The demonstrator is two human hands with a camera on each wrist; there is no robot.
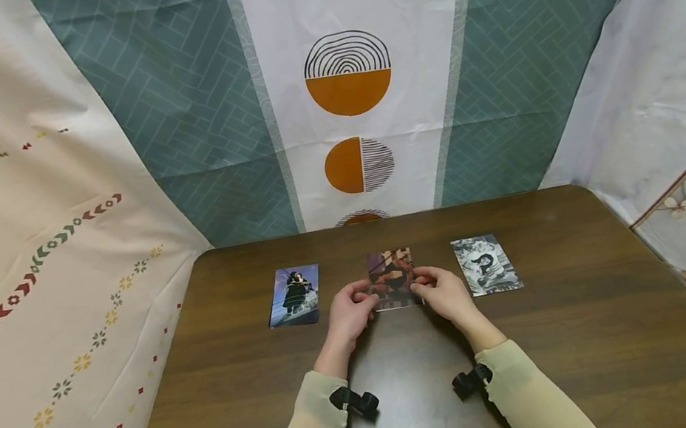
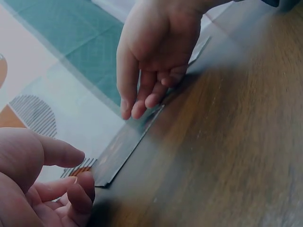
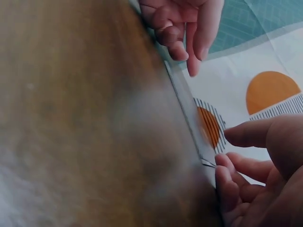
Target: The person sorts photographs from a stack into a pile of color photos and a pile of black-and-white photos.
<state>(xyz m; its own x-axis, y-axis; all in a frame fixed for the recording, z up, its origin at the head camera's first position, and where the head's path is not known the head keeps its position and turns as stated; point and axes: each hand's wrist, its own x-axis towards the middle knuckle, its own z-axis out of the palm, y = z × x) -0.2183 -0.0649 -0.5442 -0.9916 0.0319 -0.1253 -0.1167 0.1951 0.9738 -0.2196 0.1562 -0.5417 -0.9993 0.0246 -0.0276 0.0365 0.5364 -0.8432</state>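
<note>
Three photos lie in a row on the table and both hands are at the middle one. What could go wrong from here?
The middle photo lies flat on the table, and only fingertips of the left hand and right hand meet its edges, so it may slip or bend when lifted. Fingertips on the picture side may leave smudges. The left photo and right photo lie close by, so a sideways move might knock them out of line.

Even, soft light fills the head view, with a faint sheen on the tabletop (image 1: 412, 397) near its front edge and straight lines bowing toward the frame's corners. Both wrist views are dim, hazy and blurred, perhaps from motion.
</note>
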